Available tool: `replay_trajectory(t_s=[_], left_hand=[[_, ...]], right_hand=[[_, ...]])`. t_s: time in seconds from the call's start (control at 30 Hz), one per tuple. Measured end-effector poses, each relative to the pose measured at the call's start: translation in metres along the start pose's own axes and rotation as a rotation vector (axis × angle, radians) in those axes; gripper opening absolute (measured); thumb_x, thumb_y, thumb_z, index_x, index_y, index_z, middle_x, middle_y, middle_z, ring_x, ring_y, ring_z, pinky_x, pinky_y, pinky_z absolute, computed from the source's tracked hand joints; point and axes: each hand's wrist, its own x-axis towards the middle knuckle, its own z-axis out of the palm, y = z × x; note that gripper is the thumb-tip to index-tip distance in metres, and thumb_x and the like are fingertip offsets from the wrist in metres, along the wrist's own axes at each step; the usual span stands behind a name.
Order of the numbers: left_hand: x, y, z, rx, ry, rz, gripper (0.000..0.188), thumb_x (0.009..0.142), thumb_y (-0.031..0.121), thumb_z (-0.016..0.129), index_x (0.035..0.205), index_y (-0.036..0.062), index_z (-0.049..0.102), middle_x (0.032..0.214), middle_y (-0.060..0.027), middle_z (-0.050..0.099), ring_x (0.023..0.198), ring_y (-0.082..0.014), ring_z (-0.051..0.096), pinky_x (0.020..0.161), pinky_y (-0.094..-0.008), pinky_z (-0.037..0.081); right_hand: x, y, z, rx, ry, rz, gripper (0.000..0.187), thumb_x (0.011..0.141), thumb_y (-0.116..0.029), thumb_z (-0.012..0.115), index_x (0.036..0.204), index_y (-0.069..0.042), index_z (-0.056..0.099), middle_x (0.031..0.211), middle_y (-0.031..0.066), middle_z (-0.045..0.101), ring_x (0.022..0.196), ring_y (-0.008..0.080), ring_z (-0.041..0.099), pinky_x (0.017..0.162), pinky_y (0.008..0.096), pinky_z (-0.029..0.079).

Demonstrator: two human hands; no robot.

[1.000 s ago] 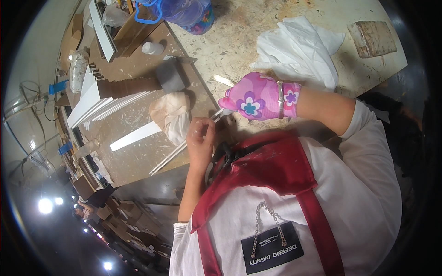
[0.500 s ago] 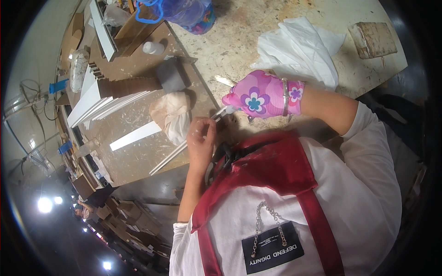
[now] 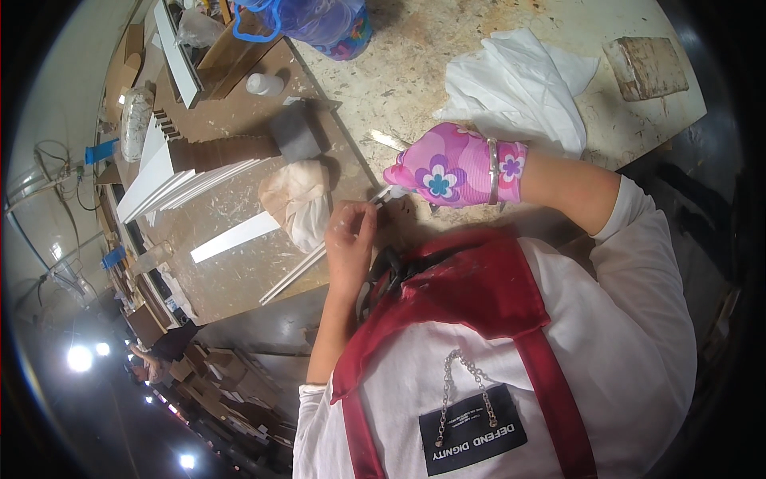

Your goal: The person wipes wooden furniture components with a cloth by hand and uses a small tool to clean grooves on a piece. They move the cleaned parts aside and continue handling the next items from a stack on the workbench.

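Note:
My left hand is bare and pinches a thin white strip that runs slantwise over the workbench edge. My right hand wears a pink flowered glove with a bracelet at the wrist. Its fingertips close on the upper end of the same strip, right beside my left fingers. A crumpled beige rag lies just left of both hands. Whether the gloved fingers also hold a small tool I cannot tell. My red apron and white shirt fill the lower part of the view.
On the brown bench lie a flat white strip, a fan of white strips, a grey block and a small white bottle. Further right lie a white cloth, a brown block and a blue plastic bag.
Both hands stay on the strip at almost the same spot. The gloved hand has shifted only slightly.

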Motion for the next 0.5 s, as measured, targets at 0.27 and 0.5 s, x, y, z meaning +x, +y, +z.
replay_trajectory(t_s=[0.27,0.5], left_hand=[[-0.001,-0.002,0.002,-0.038,0.006,-0.015,0.01,0.089,0.007,0.063,0.09,-0.0029,0.064,0.087,-0.0112,0.061,0.078,-0.0206,0.06,0.073,-0.0305,0.047],[-0.003,-0.009,0.005,-0.216,0.02,-0.106,0.01,0.089,0.008,0.064,0.094,-0.0008,0.061,0.087,-0.0067,0.062,0.079,-0.0136,0.058,0.075,-0.0272,0.047]], right_hand=[[0.0,0.001,-0.002,-0.061,0.028,-0.06,0.012,0.085,-0.012,0.055,0.095,-0.009,0.058,0.069,0.0138,0.06,0.061,0.0338,0.061,0.053,0.0428,0.047],[-0.004,0.004,-0.005,-0.024,-0.056,0.028,0.015,0.092,-0.018,0.05,0.101,-0.01,0.061,0.072,0.0127,0.061,0.064,0.0325,0.062,0.058,0.042,0.049]])
